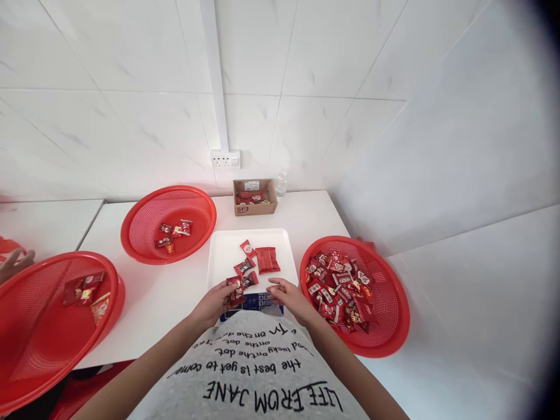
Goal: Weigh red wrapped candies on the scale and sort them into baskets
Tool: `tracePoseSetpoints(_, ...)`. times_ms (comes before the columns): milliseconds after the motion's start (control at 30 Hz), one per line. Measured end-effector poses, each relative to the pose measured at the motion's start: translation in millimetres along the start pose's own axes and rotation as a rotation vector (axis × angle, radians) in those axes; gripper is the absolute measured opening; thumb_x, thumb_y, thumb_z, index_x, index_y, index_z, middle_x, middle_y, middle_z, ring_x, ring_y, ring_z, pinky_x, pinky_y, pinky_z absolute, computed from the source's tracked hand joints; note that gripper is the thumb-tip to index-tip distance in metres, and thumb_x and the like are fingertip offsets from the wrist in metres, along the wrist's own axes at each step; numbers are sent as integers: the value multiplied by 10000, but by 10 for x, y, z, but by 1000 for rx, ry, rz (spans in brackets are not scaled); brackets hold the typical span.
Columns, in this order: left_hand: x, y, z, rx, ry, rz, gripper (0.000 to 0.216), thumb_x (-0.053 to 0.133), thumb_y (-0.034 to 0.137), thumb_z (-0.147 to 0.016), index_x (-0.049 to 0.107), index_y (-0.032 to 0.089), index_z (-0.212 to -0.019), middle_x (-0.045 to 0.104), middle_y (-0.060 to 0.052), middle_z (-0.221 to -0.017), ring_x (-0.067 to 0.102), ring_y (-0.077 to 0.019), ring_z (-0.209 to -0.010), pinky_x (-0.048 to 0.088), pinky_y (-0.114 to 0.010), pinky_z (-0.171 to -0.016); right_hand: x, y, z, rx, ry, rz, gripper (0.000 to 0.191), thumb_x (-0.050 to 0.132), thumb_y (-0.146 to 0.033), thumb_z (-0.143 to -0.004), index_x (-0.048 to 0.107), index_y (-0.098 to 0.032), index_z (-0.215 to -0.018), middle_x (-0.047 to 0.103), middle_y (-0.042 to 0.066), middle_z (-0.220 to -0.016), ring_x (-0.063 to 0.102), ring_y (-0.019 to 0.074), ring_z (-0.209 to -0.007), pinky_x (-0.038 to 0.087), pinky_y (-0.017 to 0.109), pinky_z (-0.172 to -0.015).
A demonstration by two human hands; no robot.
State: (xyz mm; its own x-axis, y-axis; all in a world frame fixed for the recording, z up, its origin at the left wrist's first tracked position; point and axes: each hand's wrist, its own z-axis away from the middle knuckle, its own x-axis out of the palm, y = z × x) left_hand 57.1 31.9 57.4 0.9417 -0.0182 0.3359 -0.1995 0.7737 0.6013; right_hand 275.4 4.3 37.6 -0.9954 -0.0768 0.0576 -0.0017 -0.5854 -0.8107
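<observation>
Currently left hand (217, 303) pinches a red candy packet (237, 290) at the white tray's (223, 251) 6 o'clock edge, long axis toward roughly 1 o'clock, right hand (286, 296) beside it with fingers loosely curled, empty; a light pinch risks the packet slipping off.

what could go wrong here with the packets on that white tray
The white tray sits on a scale at the table's near edge, close to the body, so a nudge might tip it. The left hand grips a red packet at the tray's rim; it could drop off. The right basket overhangs the table edge.
</observation>
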Motion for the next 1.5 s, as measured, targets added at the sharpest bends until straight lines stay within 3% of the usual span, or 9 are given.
tracePoseSetpoints(233,131,29,95,180,-163,-307,269,705,310,-678,612,173,-891,687,-47,-804,629,-196,-764,461,-287,-716,91,145,88,-48,-106,74,380,613,-421,-701,594,-214,-1018,653,22,-833,612,179,-746,464,326,-694)
tracePoseSetpoints(433,251,52,90,208,-269,-479,194,694,291,-678,606,186,-815,676,-42,-790,609,-187,-771,435,-272,-723,242,118,108,-210,-175,132,294,582,-418,-733,625,-215,-942,672,23,-904,606,189,-830,445,314,-753)
tracePoseSetpoints(500,269,40,75,200,-306,-527,184,689,301,-680,607,182,-793,664,-34,-761,595,-175,-739,425,-264,-701,222,112,135,-221,-152,201,252,558,-406,-746,635,-198,-866,666,19,-833,597,177,-771,439,296,-708)
tracePoseSetpoints(633,285,-3,29,214,-331,-572,217,681,355,-677,578,180,-752,612,6,-688,562,-155,-671,410,-262,-650,151,130,171,-167,-32,278,222,551,-391,-731,610,-179,-705,608,-4,-641,541,145,-614,409,266,-594)
tracePoseSetpoints(767,293,-24,-23,239,-292,-576,297,664,411,-679,558,175,-825,607,7,-730,570,-161,-698,431,-288,-678,5,133,155,-212,177,160,212,531,-375,-735,586,-178,-683,599,0,-648,549,145,-645,428,272,-640)
tracePoseSetpoints(933,250,4,-61,252,-88,-498,355,645,479,-663,541,182,-827,594,5,-746,589,-174,-734,463,-315,-719,-389,151,90,-224,505,-8,258,542,-370,-718,599,-183,-886,637,37,-820,581,164,-743,465,293,-697)
tracePoseSetpoints(1100,167,52,-165,255,149,-482,410,640,495,-643,547,193,-904,644,-19,-856,613,-208,-829,454,-337,-762,-739,272,-27,-107,557,-76,296,494,-338,-745,600,-188,-978,658,54,-939,611,155,-798,490,284,-713)
tracePoseSetpoints(1300,321,22,-287,235,32,-429,380,647,455,-656,545,185,-904,650,-30,-890,602,-202,-863,445,-332,-785,-903,471,-124,-43,576,36,311,495,-298,-739,635,-172,-987,691,70,-902,644,173,-759,507,296,-669)
tracePoseSetpoints(1500,383,85,-130,208,-86,-348,368,682,432,-652,554,181,-889,654,-43,-907,605,-198,-864,461,-330,-780,-1421,635,6,-32,878,329,373,441,-270,-748,616,-148,-1054,639,117,-1084,581,228,-985,437,334,-844)
